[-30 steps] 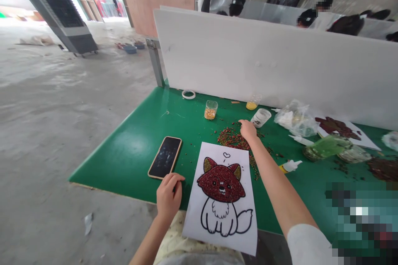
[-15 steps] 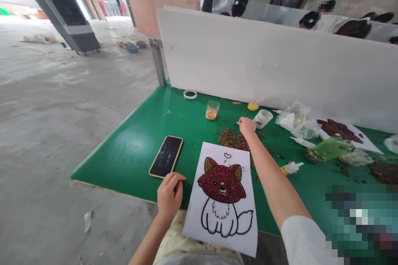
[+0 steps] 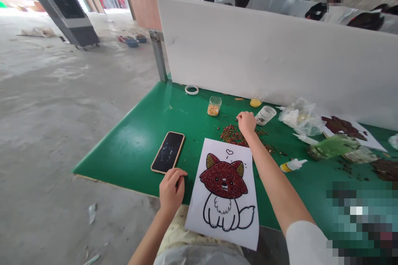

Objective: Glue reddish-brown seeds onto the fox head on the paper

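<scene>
My right hand point(image 3: 247, 123) is over the far edge of a pile of red and green beans point(image 3: 231, 134), its fingertips pinched together; whatever they hold is too small to make out. Loosely curled, my left hand point(image 3: 172, 187) rests at the table's near edge, beside a phone point(image 3: 168, 152), with its fingers pressed together. Between my arms lies a white sheet with a fox drawing point(image 3: 224, 198); the head is filled in dark red and the inner ears yellow-green, while body and tail are bare outlines.
On the green table point(image 3: 130, 140) stand a cup of corn kernels point(image 3: 214, 107) and a tipped clear jar point(image 3: 265, 115). Tape point(image 3: 192, 90), a glue bottle point(image 3: 292, 165), plastic bags point(image 3: 301, 118) and a green bottle point(image 3: 334, 147) lie around. A white partition point(image 3: 264, 54) runs behind; people are beyond it.
The view has shifted slightly, so the table items sit a little higher and farther right. My right hand has moved slightly left relative to the jar. My left hand stays beside the phone.
</scene>
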A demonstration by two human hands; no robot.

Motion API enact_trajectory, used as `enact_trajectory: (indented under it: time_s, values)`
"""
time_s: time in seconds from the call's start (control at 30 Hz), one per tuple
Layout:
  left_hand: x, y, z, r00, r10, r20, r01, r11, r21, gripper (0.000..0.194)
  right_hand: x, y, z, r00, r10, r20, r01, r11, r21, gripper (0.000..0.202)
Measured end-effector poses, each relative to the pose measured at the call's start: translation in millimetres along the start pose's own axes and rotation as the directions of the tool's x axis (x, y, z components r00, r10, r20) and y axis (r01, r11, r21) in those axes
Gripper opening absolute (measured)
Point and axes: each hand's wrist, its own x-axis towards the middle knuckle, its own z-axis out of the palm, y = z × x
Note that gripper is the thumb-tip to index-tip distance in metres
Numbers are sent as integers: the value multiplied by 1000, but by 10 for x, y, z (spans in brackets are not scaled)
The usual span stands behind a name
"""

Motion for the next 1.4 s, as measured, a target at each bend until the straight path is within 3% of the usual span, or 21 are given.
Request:
enact_trajectory:
  time_s: [0.13,0.23,0.33,0.47,0.93,1.2,1.4]
  values:
    - [-2,-1,1,1000,12,4,-12,1000,0,21,-601,-67,-232,972,-177,-155,212,944,251,19]
    - [0,9,-1,1000,7,7,-7,1000,4,22,-1183,-56,-345,934,-354,-54,340,829,445,19]
    - [3,15,0,1000,2,17,-2,1000,4,23,-1669,-32,-378,919,-392,31,312,776,548,16]
    - [5,14,2,1000,5,24,-5,1000,-1,22,-2014,-36,-356,922,-382,71,264,750,607,14]
    - [18,32,13,1000,0,13,0,1000,5,23,-2207,-88,-236,930,-365,36,269,747,608,11]
    - [7,15,14,1000,0,16,0,1000,-1,23,-2207,-44,-306,955,-294,36,208,752,626,10]
    - [10,23,14,1000,11,18,-11,1000,4,22,-2187,-124,-332,942,-325,83,209,763,612,9]
